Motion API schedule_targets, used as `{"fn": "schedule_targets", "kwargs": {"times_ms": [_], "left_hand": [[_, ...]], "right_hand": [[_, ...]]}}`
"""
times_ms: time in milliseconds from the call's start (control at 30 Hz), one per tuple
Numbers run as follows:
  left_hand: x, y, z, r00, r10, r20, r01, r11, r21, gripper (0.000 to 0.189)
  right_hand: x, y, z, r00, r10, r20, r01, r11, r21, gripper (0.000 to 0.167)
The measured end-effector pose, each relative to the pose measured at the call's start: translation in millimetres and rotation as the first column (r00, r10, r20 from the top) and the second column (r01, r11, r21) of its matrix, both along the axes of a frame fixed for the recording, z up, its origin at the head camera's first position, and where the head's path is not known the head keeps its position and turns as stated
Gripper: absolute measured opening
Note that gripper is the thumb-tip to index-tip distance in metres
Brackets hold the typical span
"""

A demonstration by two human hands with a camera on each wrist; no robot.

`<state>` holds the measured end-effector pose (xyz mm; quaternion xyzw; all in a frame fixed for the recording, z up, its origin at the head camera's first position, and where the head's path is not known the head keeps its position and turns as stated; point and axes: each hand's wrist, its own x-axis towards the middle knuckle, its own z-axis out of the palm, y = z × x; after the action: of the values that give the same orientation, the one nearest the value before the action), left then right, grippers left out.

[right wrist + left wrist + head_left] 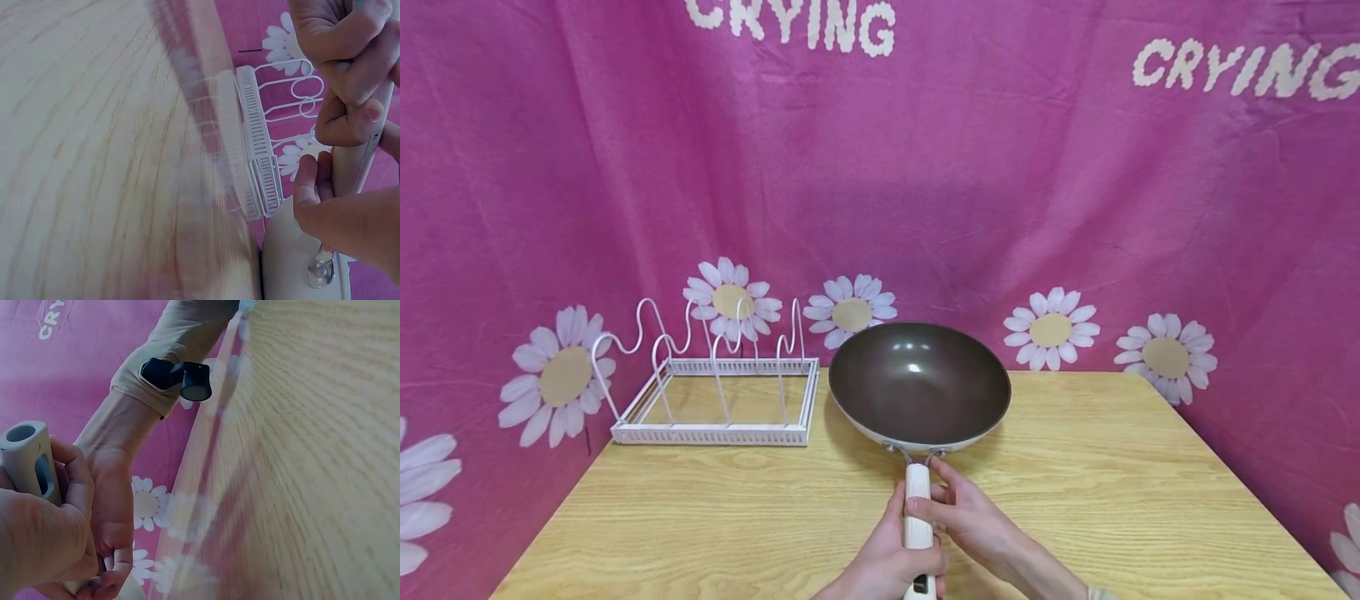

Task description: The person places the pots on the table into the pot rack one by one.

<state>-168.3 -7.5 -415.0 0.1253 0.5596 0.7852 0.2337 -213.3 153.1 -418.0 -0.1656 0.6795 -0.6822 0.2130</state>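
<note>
A wok-like frying pan with a dark inside and a pale outside faces me, its white handle pointing my way. My left hand grips the lower handle; in the left wrist view its fingers curl round the hollow handle end. Nearer the pan, my right hand holds the upper handle, thumb across the top and fingers beneath. The right wrist view shows the pan's pale underside and a metal bracket. Whether the pan touches the table is hard to tell.
Left of the pan stands a white wire rack with upright wavy dividers on a rectangular frame. Both rest on, or above, a light wood table. A pink cloth with daisies hangs behind and along both sides.
</note>
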Motion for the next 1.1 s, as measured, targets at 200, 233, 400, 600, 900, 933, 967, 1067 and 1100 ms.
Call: {"fn": "schedule_targets", "kwargs": {"times_ms": [200,233,400,600,900,933,967,1067,1100], "left_hand": [[0.0,0.7,-1.7,1.0,0.012,-0.025,-0.013,1.0,-0.01,0.106],[-0.1,0.7,-1.4,0.999,0.014,-0.028,-0.015,1.0,-0.013,0.107],[0.5,-0.6,1.0,0.999,0.007,-0.043,-0.008,1.0,-0.024,0.111],[-0.3,-3.8,7.2,0.994,-0.027,-0.108,0.026,1.0,-0.014,0.11],[-0.5,-8.7,16.1,0.979,-0.022,-0.205,0.013,0.999,-0.045,0.109],[-0.4,-9.2,16.5,0.976,-0.02,-0.217,0.009,0.999,-0.051,0.109],[-0.3,-9.6,16.8,0.973,-0.02,-0.229,0.008,0.998,-0.056,0.109],[0.3,-11.0,17.1,0.966,-0.015,-0.259,-0.004,0.997,-0.073,0.108],[0.7,-11.6,17.2,0.964,-0.014,-0.266,-0.008,0.997,-0.079,0.109]], "right_hand": [[-0.9,1,1.6,1.0,0.027,-0.007,-0.027,1.0,0.009,0.095],[-1.1,1,2.3,0.999,0.032,-0.01,-0.032,0.999,0.007,0.095],[-2.2,0,8.8,0.997,0.052,-0.06,-0.05,0.998,0.022,0.096],[-3.8,-1,22.0,0.99,0.067,-0.123,-0.064,0.998,0.028,0.097],[-3.9,-7,38.2,0.985,0.043,-0.165,-0.04,0.999,0.02,0.1],[-4.0,-8,39.2,0.985,0.042,-0.17,-0.04,0.999,0.019,0.1],[-4.1,-8,40.0,0.984,0.044,-0.173,-0.042,0.999,0.015,0.101],[-3.9,-10,42.2,0.981,0.045,-0.189,-0.043,0.999,0.014,0.102],[-3.8,-10,43.1,0.979,0.045,-0.197,-0.043,0.999,0.012,0.102]]}}
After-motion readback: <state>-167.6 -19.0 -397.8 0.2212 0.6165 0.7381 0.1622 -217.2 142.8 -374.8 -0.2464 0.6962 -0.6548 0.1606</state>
